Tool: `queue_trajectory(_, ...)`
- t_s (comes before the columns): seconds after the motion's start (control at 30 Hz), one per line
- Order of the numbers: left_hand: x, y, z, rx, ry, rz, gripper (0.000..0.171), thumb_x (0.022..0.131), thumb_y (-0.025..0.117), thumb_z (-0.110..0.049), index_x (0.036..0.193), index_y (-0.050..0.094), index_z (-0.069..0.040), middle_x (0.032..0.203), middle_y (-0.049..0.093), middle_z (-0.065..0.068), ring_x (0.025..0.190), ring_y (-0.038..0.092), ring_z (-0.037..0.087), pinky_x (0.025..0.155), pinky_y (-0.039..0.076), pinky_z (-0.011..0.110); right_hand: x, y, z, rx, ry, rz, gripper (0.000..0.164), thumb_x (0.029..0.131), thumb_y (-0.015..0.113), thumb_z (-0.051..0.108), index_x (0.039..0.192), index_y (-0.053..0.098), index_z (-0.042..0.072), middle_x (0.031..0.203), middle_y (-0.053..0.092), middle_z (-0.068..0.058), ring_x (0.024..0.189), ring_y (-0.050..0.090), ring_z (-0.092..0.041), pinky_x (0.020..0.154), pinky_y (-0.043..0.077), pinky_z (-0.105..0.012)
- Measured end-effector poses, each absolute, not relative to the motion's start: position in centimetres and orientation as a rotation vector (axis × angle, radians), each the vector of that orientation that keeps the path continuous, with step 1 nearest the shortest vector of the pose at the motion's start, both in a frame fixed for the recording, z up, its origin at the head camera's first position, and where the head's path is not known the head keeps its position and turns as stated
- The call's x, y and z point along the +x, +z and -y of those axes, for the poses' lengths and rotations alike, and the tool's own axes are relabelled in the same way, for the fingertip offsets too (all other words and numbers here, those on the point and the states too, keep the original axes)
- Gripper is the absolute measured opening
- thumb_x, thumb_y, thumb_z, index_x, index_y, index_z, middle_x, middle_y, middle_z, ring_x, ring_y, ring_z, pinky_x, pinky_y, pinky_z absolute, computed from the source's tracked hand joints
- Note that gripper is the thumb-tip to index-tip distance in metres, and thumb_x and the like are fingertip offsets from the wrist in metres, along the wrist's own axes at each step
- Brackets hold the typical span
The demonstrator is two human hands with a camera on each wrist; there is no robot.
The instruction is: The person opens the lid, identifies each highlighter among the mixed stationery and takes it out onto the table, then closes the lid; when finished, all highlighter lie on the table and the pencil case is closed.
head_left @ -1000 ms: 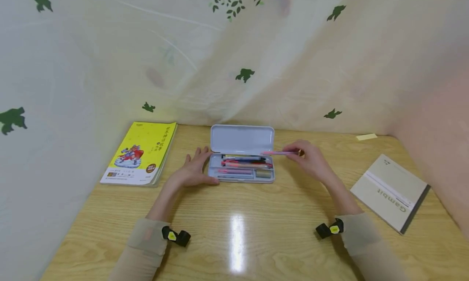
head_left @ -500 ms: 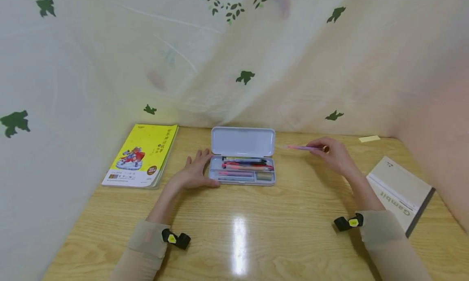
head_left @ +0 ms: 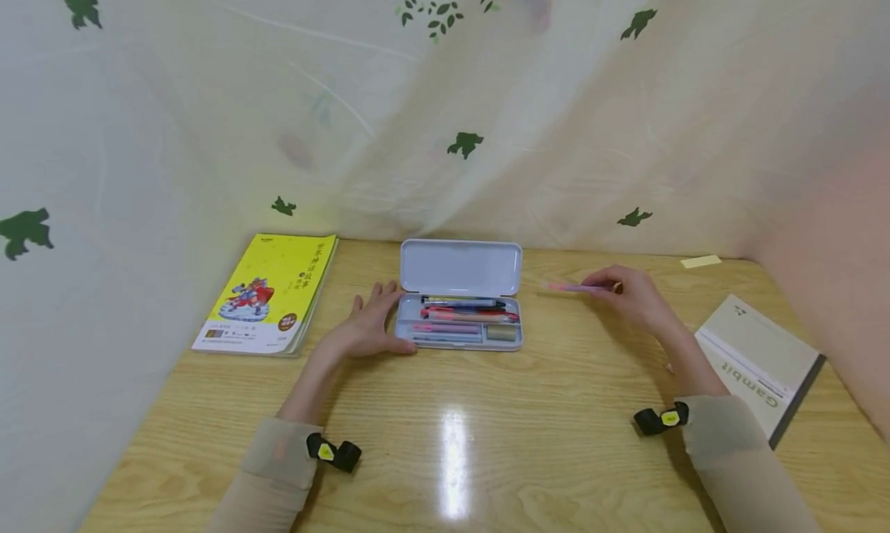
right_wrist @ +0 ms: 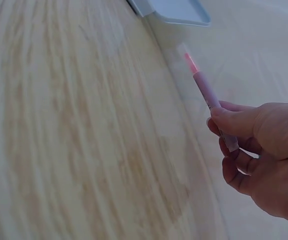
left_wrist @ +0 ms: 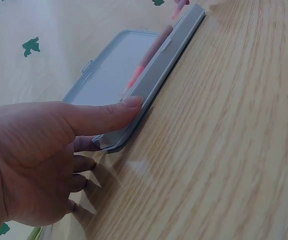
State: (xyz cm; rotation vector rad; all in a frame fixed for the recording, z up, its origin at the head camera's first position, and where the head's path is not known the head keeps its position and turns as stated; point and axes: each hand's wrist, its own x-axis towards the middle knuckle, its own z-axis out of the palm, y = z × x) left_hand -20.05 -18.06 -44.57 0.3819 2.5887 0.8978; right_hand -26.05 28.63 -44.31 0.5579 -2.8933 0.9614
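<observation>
My right hand [head_left: 634,295] pinches a slim highlighter [right_wrist: 206,91] between thumb and fingers. It has a lilac barrel and a pink tip end under a clear cap, pointing left toward the pencil case. The pale blue pencil case [head_left: 459,346] lies on the table with its lid [head_left: 460,267] up. Inside are several pens [head_left: 467,315], another pink-and-lilac highlighter [head_left: 445,328] and an olive-grey block [head_left: 501,332]. At the case's left end, my left hand [left_wrist: 39,160] rests with spread, fairly straight fingers. Its thumb touches the front corner.
A yellow book [head_left: 271,286] lies at the back left of the wooden table [head_left: 389,432]. To the right is a grey-beige notebook [head_left: 754,363], partly covered by the right forearm. A pale strip [head_left: 701,262] lies near the back edge, before a patterned curtain [head_left: 542,131].
My right hand has moved right, away from the pencil case, carrying the highlighter, then dipped its tip end slightly. The left hand stays at the case.
</observation>
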Motion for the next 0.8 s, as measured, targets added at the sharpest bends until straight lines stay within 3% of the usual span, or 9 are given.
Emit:
queue_trajectory(0.37,-20.1,-44.56,18.07,0.388,0.898,-2.595,0.104,0.085,0.083,-0.042,0.163,0.024,-0.007,0.173,0.004,0.025,0.16,-0.008,0.045,0.126,-0.011,0.068,-25.97,-44.52,-28.22,0.547,0.934,2.988,0.018,0.098,0.07,0.014,0.113,0.077,0.007,0.108,0.076,-0.014,0.092,0.062,-0.022,0.077,0.047,-0.024)
queue_trajectory(0.8,-20.08,-44.61,18.1,0.382,0.899,-2.588,0.105,0.085,0.082,-0.042,0.163,0.023,-0.007,0.173,0.003,0.023,0.161,-0.009,0.044,0.126,-0.011,0.067,-26.0,-44.96,-28.05,0.555,0.911,3.003,0.015,0.097,0.071,0.012,0.11,0.077,0.007,0.105,0.075,-0.014,0.091,0.062,-0.023,0.078,0.047,-0.026)
